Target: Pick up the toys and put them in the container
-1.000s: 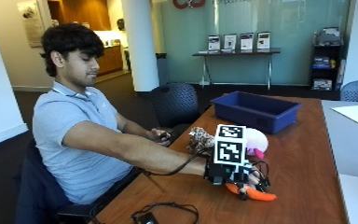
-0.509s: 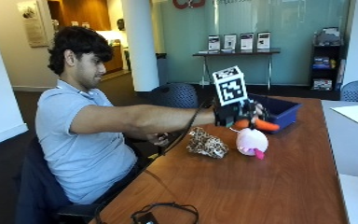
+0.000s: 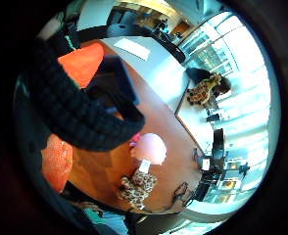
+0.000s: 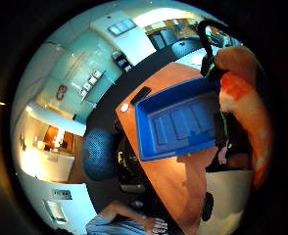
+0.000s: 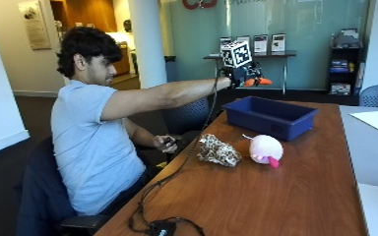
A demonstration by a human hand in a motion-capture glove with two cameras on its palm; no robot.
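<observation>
Person at a wooden table (image 5: pixel 274 196), gloved right hand (image 5: pixel 242 74) raised above the blue bin (image 5: pixel 269 116), fingers curled around an orange toy (image 5: pixel 257 81), pink plush (image 5: pixel 266 148) and spotted plush (image 5: pixel 218 151) lying on the table near the bin

The right arm is stretched out straight at shoulder height. The right hand (image 5: pixel 244 76) is raised, its fingers curled round an orange toy (image 5: pixel 259 81). The bare left hand (image 5: pixel 166 144) is held low, close to the body
</observation>
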